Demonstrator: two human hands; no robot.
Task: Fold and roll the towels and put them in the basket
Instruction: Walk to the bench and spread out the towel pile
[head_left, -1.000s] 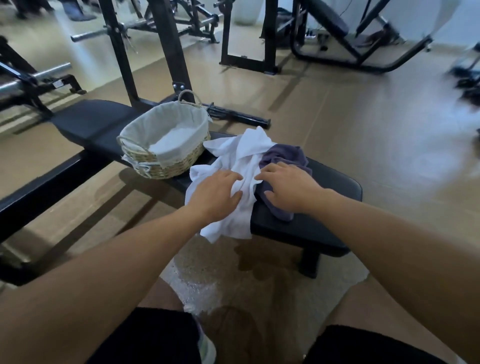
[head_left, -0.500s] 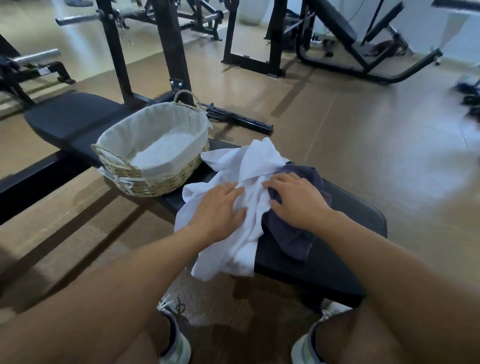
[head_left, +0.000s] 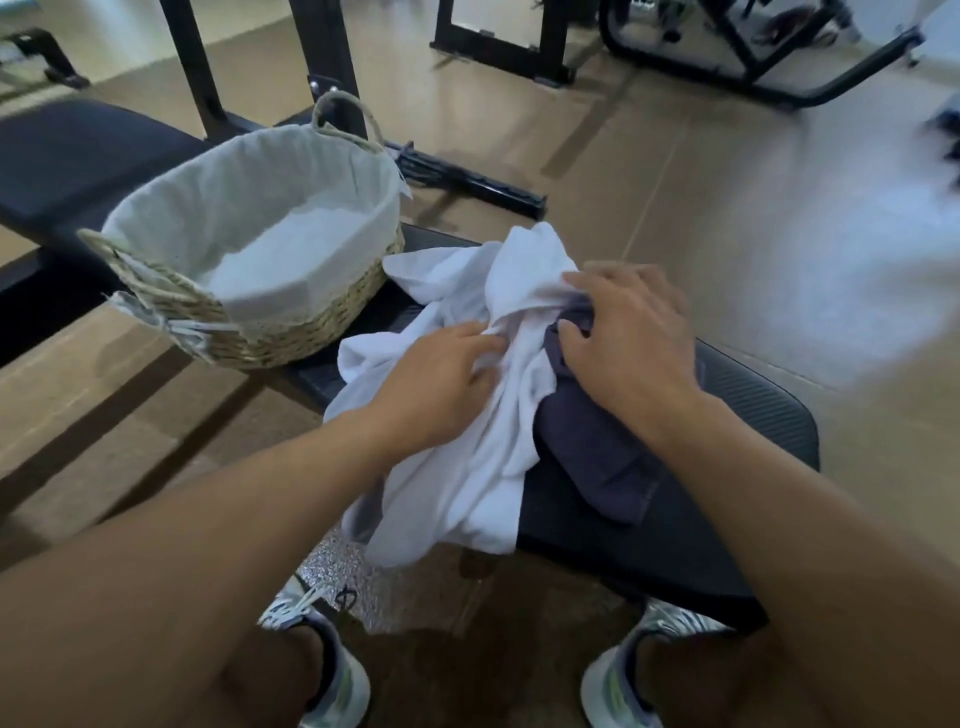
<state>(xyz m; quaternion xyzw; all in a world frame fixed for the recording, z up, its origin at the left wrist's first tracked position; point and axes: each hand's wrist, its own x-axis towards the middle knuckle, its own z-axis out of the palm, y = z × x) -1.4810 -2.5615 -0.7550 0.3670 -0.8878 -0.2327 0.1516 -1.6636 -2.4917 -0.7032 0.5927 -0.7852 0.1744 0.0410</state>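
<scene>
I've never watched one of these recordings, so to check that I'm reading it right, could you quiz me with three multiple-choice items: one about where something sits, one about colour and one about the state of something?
1. Where does the basket stand?
A. on the floor
B. on the black bench
C. on the person's lap

2. What colours are the two towels?
A. white and dark purple-grey
B. red and yellow
C. both green

3. What state is the white towel in?
A. rolled up inside the basket
B. folded into a neat square
C. crumpled, hanging over the bench's near edge

Answers:
1 B: it rests on the black bench, left of the towels.
2 A: the dark towel lies beside the white one.
3 C: the left hand and the right hand rest on a loose heap; the basket's lining is bare.
</scene>
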